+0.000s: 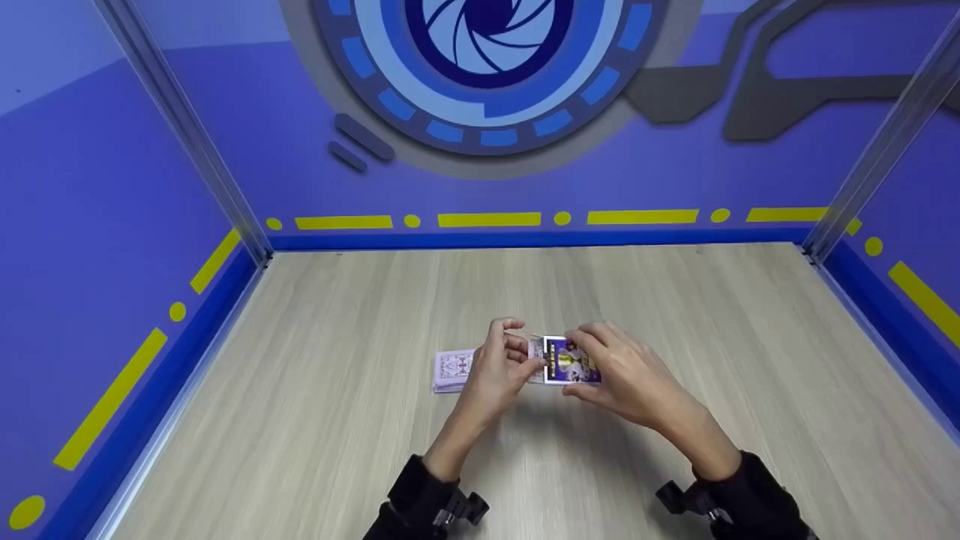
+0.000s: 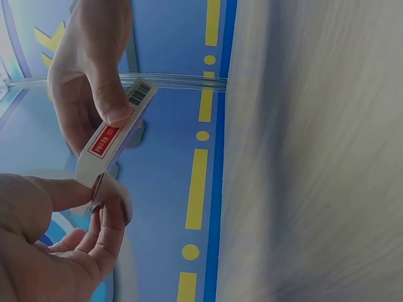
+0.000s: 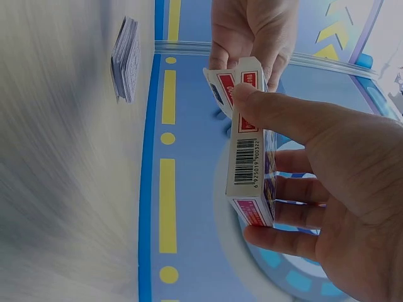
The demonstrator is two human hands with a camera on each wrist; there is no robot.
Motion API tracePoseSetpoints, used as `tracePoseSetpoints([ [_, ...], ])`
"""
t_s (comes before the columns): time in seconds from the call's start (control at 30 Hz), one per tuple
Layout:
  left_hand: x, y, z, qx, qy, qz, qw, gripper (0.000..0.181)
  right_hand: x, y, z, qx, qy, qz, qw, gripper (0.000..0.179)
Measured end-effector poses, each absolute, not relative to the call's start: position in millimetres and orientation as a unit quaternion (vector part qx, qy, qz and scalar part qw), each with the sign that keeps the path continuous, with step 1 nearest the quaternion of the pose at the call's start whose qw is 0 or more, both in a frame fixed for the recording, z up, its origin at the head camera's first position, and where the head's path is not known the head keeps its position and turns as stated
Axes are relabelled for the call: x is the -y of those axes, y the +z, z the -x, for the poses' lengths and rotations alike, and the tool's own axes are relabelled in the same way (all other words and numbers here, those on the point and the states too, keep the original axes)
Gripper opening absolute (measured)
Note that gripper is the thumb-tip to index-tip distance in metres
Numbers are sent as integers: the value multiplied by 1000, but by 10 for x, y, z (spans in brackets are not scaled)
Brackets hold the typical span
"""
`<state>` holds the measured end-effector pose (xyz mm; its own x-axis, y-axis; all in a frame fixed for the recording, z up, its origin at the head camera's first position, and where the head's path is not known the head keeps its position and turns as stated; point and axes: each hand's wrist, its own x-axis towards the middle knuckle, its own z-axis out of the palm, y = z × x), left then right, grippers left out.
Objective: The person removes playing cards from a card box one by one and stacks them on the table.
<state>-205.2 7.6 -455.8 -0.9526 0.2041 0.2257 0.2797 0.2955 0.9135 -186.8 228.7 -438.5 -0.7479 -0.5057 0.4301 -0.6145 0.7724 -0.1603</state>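
Observation:
A small playing-card box (image 1: 570,362) with a purple picture face is held above the table between both hands. My right hand (image 1: 637,375) grips its right part, thumb on one narrow side and fingers on the opposite one. A barcode and red label show on the white side of the box (image 3: 247,157) in the right wrist view. My left hand (image 1: 491,379) pinches the box's left end, where a flap (image 3: 220,88) sticks out. Left of that hand, a stack of playing cards (image 1: 453,367) lies on the table, patterned back up, partly hidden by the hand.
A pale wood-grain table (image 1: 360,322) lies beneath the hands. Blue panels with yellow marks (image 1: 487,220) stand at its back and both sides, joined by metal corner posts (image 1: 202,157). Black straps with camera mounts (image 1: 435,499) sit on both wrists.

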Motion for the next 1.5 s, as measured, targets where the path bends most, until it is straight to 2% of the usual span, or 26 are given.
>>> tracePoseSetpoints([
  [0.23,-33,-4513,2058,802,-579,143,31,59,-2306,-4388,1879,927,148,-295,178,74],
  [0.67,221,-4330,2094,825,-533,160,103,30,-2309,-4357,1875,933,158,-279,166,73],
  [0.8,275,-4262,2067,863,-463,172,105,31,-2309,-4352,1873,933,160,-276,165,72],
  [0.93,289,-4245,2034,899,-379,199,87,30,-2310,-4360,1872,932,160,-277,168,72],
  [1.13,306,-4266,2005,914,-323,242,47,40,-2314,-4377,1879,929,159,-282,177,73],
  [1.23,319,-4270,1997,916,-299,265,48,45,-2312,-4381,1884,928,160,-284,178,74],
  [1.37,323,-4275,1988,917,-272,289,43,61,-2314,-4378,1883,929,160,-285,176,74],
  [1.5,307,-4306,1988,916,-246,309,69,72,-2316,-4370,1880,930,162,-282,169,72],
])
